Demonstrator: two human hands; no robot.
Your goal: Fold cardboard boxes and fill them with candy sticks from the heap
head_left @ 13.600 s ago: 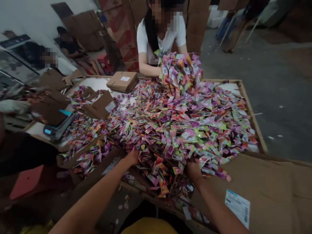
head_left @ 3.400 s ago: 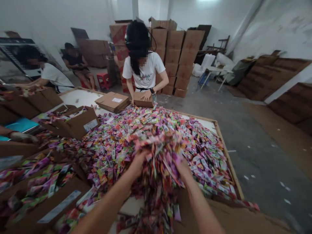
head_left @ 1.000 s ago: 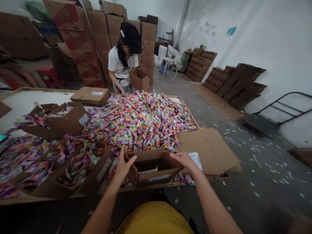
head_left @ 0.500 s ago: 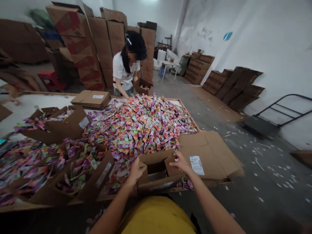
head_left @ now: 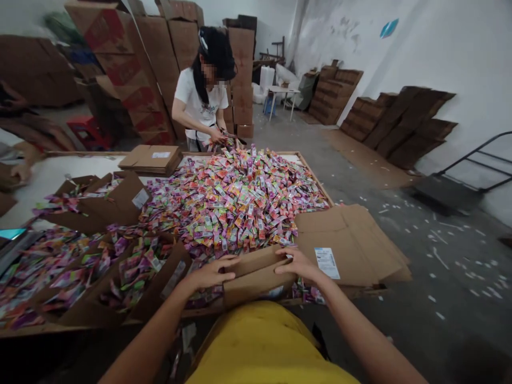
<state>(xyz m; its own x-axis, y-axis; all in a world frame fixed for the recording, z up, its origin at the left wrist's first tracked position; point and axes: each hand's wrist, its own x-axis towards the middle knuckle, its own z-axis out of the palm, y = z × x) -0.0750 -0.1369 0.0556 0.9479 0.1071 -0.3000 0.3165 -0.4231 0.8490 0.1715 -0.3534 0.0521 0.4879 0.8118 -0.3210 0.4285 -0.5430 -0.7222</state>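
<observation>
A small cardboard box (head_left: 254, 285) stands at the table's near edge, right in front of my body. Its long flaps lean in over the opening, so the inside is mostly hidden. My left hand (head_left: 214, 272) grips the box at its left end, thumb and fingers on the flap edges. At the right end my right hand (head_left: 298, 262) holds it the same way. Behind the box rises a big heap of small, shiny, colourful packets (head_left: 244, 200). Flattened cardboard boxes (head_left: 348, 245) with a white label lie just right of my right hand.
Open cartons (head_left: 160, 282) full of packets stand to the left, with more cartons (head_left: 116, 208) behind. A stack of flat cardboard (head_left: 150, 160) lies at the far edge. Across the table a co-worker (head_left: 204, 101) handles packets. A hand cart (head_left: 448, 192) stands on the right.
The box's end flap in my right hand has gone down, and the long flaps have come together over the opening. The co-worker's box has tipped towards the heap.
</observation>
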